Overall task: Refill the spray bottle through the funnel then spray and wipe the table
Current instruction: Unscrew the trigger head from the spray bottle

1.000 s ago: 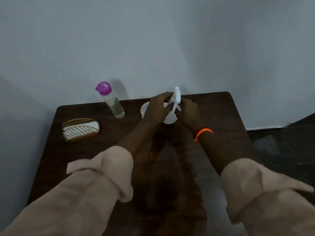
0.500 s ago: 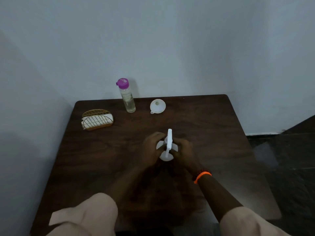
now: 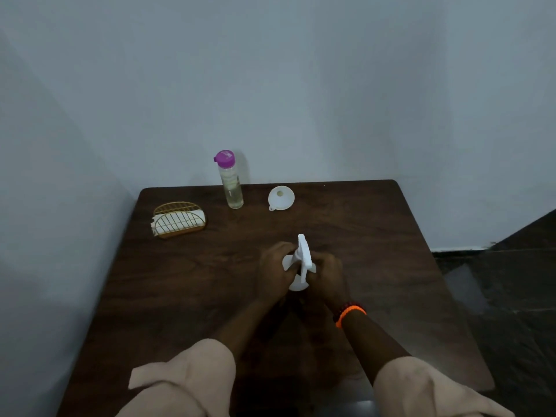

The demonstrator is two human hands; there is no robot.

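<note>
Mid-bench, left hand [image 3: 275, 270] and right hand [image 3: 326, 275] both grip the spray bottle [image 3: 302, 263]; funnel [image 3: 281, 198] sits unused at 12 o'clock, so refilling hasn't started.

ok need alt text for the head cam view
Both hands, left hand and right hand, grip a white spray bottle over a dark wooden table. Behind stand a purple-capped bottle, white funnel and napkin holder.
</note>
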